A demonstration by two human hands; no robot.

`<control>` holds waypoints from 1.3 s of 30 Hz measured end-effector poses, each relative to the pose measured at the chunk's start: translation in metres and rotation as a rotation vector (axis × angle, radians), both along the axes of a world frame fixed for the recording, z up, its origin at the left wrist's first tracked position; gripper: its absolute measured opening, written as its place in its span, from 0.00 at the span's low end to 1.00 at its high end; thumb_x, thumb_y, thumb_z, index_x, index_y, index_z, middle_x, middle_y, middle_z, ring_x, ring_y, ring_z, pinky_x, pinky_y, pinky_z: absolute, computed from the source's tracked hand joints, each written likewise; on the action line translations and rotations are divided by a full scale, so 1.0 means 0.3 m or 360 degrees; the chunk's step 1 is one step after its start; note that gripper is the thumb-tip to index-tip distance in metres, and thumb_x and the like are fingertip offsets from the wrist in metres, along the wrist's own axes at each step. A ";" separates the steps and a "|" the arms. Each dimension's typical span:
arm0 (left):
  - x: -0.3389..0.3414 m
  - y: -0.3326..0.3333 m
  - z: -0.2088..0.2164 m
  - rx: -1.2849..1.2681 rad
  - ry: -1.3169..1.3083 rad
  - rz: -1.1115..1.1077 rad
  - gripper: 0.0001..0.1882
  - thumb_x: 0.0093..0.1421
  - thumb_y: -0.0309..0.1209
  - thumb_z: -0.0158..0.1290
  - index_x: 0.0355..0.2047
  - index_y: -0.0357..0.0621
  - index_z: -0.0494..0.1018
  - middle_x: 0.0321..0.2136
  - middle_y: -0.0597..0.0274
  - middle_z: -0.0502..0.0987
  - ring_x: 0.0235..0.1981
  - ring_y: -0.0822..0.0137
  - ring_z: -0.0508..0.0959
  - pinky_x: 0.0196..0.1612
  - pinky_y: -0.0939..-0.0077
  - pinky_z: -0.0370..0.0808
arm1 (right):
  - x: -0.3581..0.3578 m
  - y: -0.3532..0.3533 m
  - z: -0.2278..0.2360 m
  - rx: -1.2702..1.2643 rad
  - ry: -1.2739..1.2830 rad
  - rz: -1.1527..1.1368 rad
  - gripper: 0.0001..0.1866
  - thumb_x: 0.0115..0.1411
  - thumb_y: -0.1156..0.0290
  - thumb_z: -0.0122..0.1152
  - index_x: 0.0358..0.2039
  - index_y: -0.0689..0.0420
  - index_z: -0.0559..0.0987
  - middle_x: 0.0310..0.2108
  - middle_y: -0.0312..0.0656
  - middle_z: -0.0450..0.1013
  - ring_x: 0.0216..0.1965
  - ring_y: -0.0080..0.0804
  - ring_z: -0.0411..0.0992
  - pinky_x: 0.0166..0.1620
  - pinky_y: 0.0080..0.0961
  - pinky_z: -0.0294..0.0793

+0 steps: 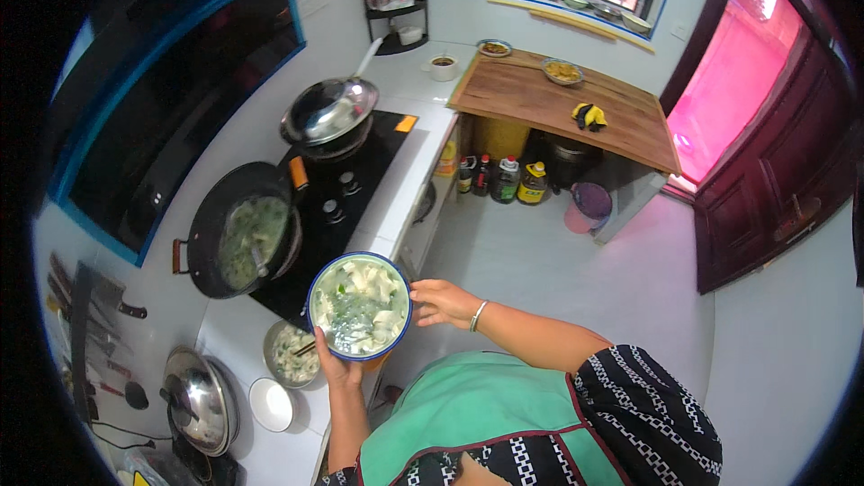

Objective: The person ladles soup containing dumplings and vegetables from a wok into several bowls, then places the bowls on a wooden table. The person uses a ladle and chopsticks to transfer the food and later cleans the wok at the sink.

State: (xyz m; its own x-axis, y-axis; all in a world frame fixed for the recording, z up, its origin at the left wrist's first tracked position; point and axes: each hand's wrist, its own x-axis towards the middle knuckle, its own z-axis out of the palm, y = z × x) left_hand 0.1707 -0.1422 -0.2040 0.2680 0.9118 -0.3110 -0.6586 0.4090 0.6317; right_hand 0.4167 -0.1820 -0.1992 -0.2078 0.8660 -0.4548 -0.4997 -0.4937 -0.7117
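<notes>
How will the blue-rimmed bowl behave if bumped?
The blue-rimmed bowl would probably slosh: the soup looks close to its rim. It's likely heavy for its size, being mostly full of liquid and pale chunks. A bump might tip it, since it's held up off the counter, with the left hand and right hand at its sides.

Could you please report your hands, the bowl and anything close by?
Left hand and right hand on blue-rimmed bowl. Bowl filled with soup. Close by left hand: chopsticks, second bowl.

The white tabletop [393,216] bears a stove [364,171], filled bowl [269,362], white bowl [272,403] and cup [443,72]; the wooden tabletop [513,94], two dishes [562,82] and a yellow-black bundle [589,115].
</notes>
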 end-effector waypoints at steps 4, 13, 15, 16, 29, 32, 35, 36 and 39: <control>0.360 -0.046 0.047 -0.0158 -0.0118 -0.0223 0.34 0.58 0.55 0.42 0.57 0.45 0.58 0.54 0.55 0.65 0.53 0.53 0.67 0.55 0.55 0.65 | 0.276 -0.143 0.025 0.0001 0.0085 -0.0205 0.25 0.59 0.64 0.54 0.53 0.61 0.61 0.48 0.43 0.66 0.45 0.36 0.70 0.48 0.35 0.70; 1.173 0.125 -0.085 -0.0096 -0.0126 -0.0924 0.33 0.59 0.54 0.41 0.57 0.47 0.58 0.54 0.55 0.64 0.53 0.54 0.67 0.54 0.55 0.65 | 0.933 -0.256 -0.039 0.0012 -0.0155 -0.0863 0.10 0.58 0.68 0.54 0.39 0.56 0.67 0.38 0.38 0.70 0.41 0.30 0.72 0.43 0.28 0.71; 1.391 0.159 -0.086 -0.0088 -0.0148 -0.1043 0.33 0.59 0.54 0.40 0.58 0.46 0.57 0.55 0.54 0.64 0.54 0.53 0.66 0.55 0.55 0.64 | 1.105 -0.259 -0.048 0.0029 -0.0248 -0.0995 0.09 0.58 0.68 0.54 0.38 0.56 0.68 0.37 0.38 0.71 0.40 0.29 0.72 0.42 0.28 0.71; 1.493 0.180 -0.091 -0.0067 -0.0145 -0.1110 0.33 0.60 0.54 0.39 0.58 0.46 0.56 0.55 0.53 0.63 0.54 0.53 0.65 0.55 0.55 0.64 | 1.184 -0.256 -0.056 0.0020 -0.0271 -0.1088 0.08 0.58 0.69 0.54 0.36 0.56 0.69 0.36 0.37 0.71 0.38 0.29 0.72 0.41 0.27 0.72; 2.845 0.368 -0.112 -0.0087 -0.0079 -0.1669 0.32 0.61 0.52 0.39 0.59 0.46 0.55 0.56 0.55 0.61 0.56 0.55 0.63 0.56 0.57 0.63 | 2.297 -0.207 -0.096 -0.0009 -0.0315 -0.1781 0.07 0.56 0.71 0.54 0.34 0.57 0.69 0.34 0.36 0.69 0.35 0.25 0.70 0.41 0.24 0.73; 3.070 0.386 -0.189 -0.0069 -0.0037 -0.1688 0.32 0.61 0.52 0.39 0.59 0.45 0.55 0.56 0.54 0.61 0.55 0.54 0.64 0.55 0.58 0.65 | 2.496 -0.200 -0.176 0.0006 -0.0272 -0.1833 0.05 0.57 0.73 0.52 0.35 0.57 0.69 0.34 0.37 0.70 0.37 0.27 0.71 0.44 0.28 0.73; 3.302 0.367 -0.234 0.0018 0.0127 -0.1613 0.30 0.61 0.51 0.40 0.58 0.45 0.56 0.55 0.54 0.63 0.55 0.56 0.66 0.53 0.61 0.67 | 2.740 -0.192 -0.298 0.0004 -0.0288 -0.1844 0.04 0.58 0.74 0.51 0.34 0.56 0.69 0.33 0.36 0.70 0.37 0.27 0.72 0.45 0.30 0.73; 3.360 0.406 -0.353 0.0002 0.0026 -0.1639 0.30 0.61 0.50 0.41 0.57 0.45 0.57 0.54 0.55 0.64 0.54 0.59 0.67 0.52 0.65 0.68 | 2.795 -0.178 -0.346 -0.0011 -0.0306 -0.1835 0.04 0.58 0.74 0.51 0.34 0.56 0.69 0.33 0.36 0.70 0.37 0.27 0.72 0.45 0.30 0.73; 3.486 0.443 -0.526 -0.0136 0.0050 -0.1715 0.30 0.60 0.51 0.43 0.56 0.46 0.58 0.54 0.58 0.66 0.53 0.61 0.68 0.51 0.66 0.69 | 2.930 -0.168 -0.516 -0.0014 -0.0342 -0.1827 0.04 0.57 0.74 0.51 0.34 0.57 0.69 0.34 0.36 0.70 0.37 0.26 0.71 0.44 0.29 0.74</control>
